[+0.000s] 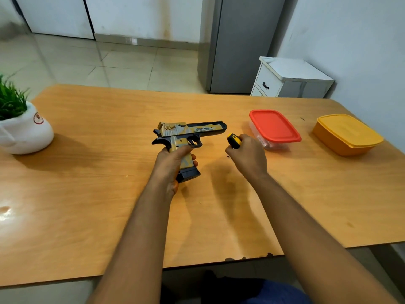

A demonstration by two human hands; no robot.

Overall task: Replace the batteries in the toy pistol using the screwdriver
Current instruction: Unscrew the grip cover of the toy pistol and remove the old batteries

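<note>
I see my left hand [173, 163] wrapped around the grip of the gold-and-black plastic toy pistol [188, 133], fingers curled tight on it, holding it just above the middle of the smooth, orange-brown wood-grain laminate table [109, 194]; the long boxy barrel points toward 3 o'clock and the dark, blocky base of the grip juts out below my palm. My right hand [248, 155] sits just beside the pistol at its 3 o'clock, closed in a fist on the rounded yellow-and-black handle of the screwdriver [234, 140]; only the butt of that handle shows, so I cannot tell where its shaft points. Just past that hand, again toward 3 o'clock, stands a clear plastic rectangular box with a glossy red lid [274, 126], and farther along the same direction a matte yellow lidded plastic tub [347, 133]. At 9 o'clock, by the table edge, a rounded white ceramic pot of spiky green grass [24, 130] stands well apart.
</note>
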